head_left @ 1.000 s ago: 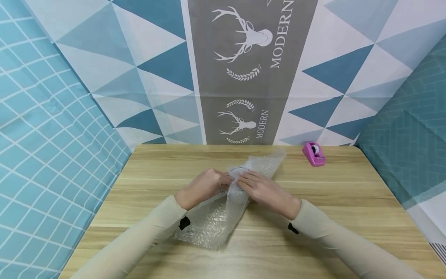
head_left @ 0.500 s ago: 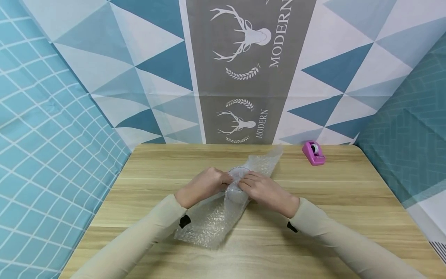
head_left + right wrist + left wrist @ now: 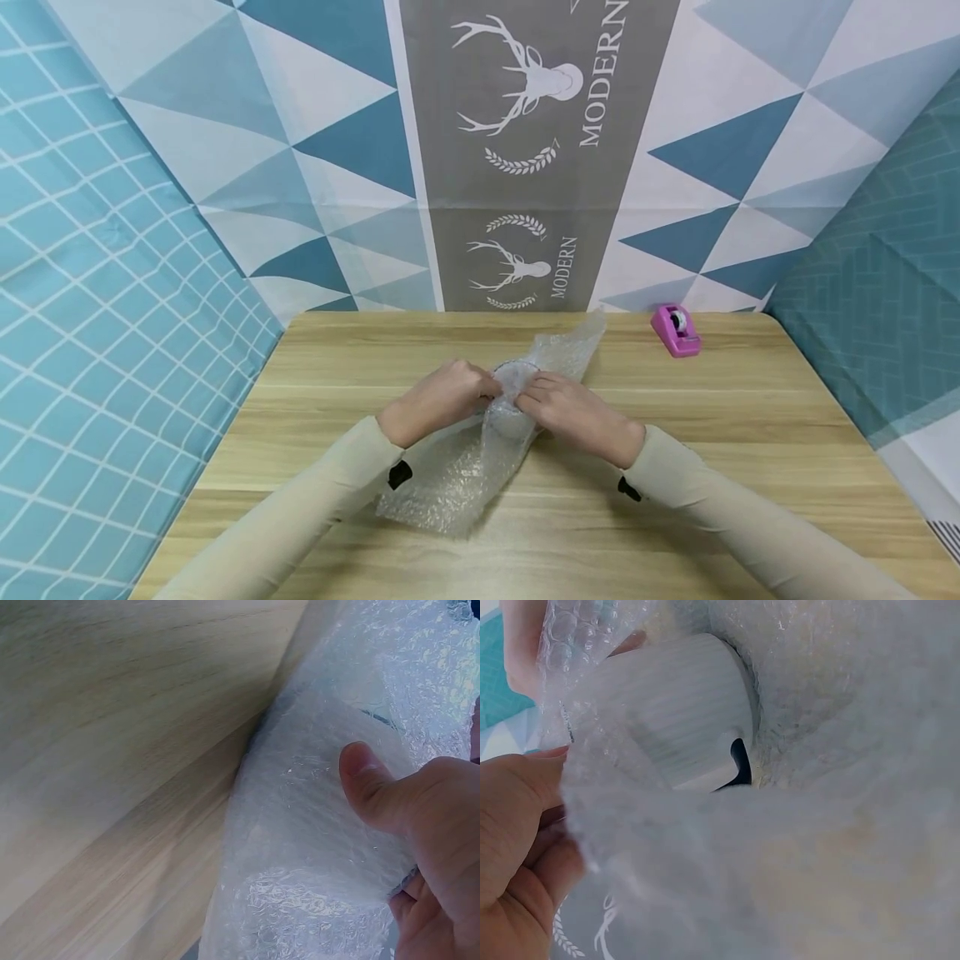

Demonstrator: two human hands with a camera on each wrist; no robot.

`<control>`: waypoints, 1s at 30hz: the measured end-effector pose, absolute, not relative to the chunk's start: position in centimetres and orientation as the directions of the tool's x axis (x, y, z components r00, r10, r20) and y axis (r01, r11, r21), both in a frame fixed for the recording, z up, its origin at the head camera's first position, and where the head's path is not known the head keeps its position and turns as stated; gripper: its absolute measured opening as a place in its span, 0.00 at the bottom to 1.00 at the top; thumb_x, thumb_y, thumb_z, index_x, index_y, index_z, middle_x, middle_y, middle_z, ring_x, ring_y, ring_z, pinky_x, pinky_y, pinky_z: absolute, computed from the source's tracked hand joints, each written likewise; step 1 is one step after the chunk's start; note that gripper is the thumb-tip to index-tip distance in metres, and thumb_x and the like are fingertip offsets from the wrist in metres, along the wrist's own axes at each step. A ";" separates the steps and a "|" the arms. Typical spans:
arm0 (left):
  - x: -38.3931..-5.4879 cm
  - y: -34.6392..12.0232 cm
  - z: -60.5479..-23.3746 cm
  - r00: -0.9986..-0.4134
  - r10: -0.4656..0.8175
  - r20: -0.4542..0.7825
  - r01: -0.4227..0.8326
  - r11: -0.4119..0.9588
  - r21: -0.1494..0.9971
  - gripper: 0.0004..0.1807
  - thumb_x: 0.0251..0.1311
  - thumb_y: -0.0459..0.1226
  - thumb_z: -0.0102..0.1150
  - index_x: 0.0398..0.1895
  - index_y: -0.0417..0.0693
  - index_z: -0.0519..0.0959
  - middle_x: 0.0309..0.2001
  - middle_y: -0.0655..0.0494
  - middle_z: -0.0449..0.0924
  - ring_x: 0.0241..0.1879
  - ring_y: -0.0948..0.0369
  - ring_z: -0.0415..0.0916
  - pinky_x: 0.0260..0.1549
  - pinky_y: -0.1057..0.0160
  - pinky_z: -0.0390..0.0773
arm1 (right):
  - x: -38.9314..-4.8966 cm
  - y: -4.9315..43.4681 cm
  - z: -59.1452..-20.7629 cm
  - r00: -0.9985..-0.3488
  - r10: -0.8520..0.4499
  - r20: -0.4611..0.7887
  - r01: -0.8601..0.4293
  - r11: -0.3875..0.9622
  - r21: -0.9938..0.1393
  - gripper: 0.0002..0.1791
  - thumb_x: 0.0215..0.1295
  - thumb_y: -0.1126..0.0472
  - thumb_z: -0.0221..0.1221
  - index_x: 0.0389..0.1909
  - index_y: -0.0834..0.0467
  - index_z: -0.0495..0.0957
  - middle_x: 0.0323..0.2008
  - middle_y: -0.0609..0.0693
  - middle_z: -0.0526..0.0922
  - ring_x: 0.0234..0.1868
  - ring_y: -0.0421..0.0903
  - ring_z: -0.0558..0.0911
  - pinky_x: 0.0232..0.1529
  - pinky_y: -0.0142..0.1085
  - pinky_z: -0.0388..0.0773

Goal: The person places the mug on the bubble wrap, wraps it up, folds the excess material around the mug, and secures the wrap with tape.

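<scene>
A white cup or mug (image 3: 682, 705) with a dark rim and a black curved part on its side stands partly inside a sheet of bubble wrap (image 3: 442, 483). My left hand (image 3: 442, 402) pinches the wrap's edge at the cup's left; in the left wrist view, the left hand's (image 3: 517, 840) thumb and curled fingers are on the film. On the other side, my right hand (image 3: 573, 414) grips the wrapped cup near its rim. The right wrist view shows the right hand's (image 3: 442, 825) thumb lying over the wrap on the cup's wall, its fingers curled at the edge.
A pink tape dispenser (image 3: 676, 330) stands at the back right of the wooden table (image 3: 675, 533). The wrap stretches diagonally from front left to back right. Patterned cloth (image 3: 525, 100) hangs behind the table, with more cloth at both sides.
The right fingers have drawn slightly back from the cup's top, so more of its round rim shows. The wrap's far corner has shifted a little left and up. Both arms are nearly still.
</scene>
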State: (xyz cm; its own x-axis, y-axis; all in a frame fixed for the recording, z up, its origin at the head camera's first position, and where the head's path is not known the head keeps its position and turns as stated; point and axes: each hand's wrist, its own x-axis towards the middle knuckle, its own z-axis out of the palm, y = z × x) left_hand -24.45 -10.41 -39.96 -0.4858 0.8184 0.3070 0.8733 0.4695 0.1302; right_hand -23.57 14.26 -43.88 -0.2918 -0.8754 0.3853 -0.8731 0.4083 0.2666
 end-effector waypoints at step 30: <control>-24.4 -10.1 -40.0 -0.489 0.823 0.291 0.872 0.473 0.125 0.11 0.60 0.26 0.68 0.27 0.51 0.85 0.29 0.62 0.86 0.26 0.71 0.78 0.28 0.74 0.80 | -23.6 14.1 -44.0 -0.317 -0.866 0.387 -0.891 0.411 0.192 0.15 0.54 0.75 0.66 0.40 0.59 0.79 0.33 0.48 0.88 0.40 0.48 0.83 0.59 0.43 0.81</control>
